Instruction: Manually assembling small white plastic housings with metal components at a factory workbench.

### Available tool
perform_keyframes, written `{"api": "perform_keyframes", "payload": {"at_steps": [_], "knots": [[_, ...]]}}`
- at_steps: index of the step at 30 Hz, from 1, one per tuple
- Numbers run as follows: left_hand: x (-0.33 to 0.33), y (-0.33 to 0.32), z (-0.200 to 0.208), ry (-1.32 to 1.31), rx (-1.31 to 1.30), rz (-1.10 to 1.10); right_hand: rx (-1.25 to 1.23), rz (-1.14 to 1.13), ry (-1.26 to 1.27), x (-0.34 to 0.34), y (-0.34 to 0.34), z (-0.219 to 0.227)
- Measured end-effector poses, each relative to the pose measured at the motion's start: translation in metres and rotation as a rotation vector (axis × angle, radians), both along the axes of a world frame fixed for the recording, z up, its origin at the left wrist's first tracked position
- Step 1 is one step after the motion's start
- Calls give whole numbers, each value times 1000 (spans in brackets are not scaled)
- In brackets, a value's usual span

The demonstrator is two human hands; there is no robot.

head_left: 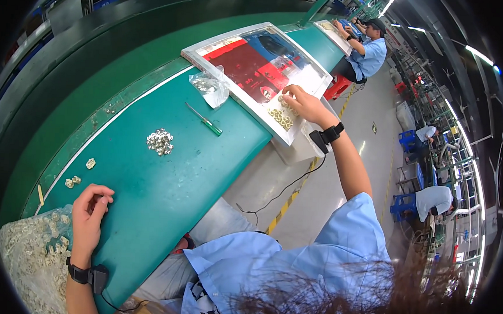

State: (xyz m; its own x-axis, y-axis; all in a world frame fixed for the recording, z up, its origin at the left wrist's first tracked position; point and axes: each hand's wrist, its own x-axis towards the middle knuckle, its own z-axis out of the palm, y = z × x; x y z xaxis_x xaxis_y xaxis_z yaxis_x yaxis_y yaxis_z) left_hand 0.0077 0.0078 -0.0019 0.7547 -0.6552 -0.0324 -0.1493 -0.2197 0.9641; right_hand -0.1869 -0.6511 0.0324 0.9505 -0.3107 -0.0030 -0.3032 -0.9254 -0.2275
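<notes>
Along the green bench, pale parts on a far-right board are reached by the right hand, fingers bent; whether any is gripped cannot be told. At near left, the left hand is held beside a bag, fingers curled, thumb slightly apart.

- No words, brands or numbers can be read.
- Board: red, blue and white print on its face; any lettering is too small to make out.
- Floor: small dark sign, its marking unclear.
</notes>
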Motion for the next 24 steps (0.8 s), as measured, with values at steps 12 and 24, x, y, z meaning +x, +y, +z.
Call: {"api": "perform_keyframes", "payload": {"at_steps": [12, 24], "knots": [[2, 0, -2, 6, 10, -9, 182, 105, 14, 6, -29, 1], [0, 8, 3, 2, 29, -19, 205, 153, -17, -5, 27, 7]]}}
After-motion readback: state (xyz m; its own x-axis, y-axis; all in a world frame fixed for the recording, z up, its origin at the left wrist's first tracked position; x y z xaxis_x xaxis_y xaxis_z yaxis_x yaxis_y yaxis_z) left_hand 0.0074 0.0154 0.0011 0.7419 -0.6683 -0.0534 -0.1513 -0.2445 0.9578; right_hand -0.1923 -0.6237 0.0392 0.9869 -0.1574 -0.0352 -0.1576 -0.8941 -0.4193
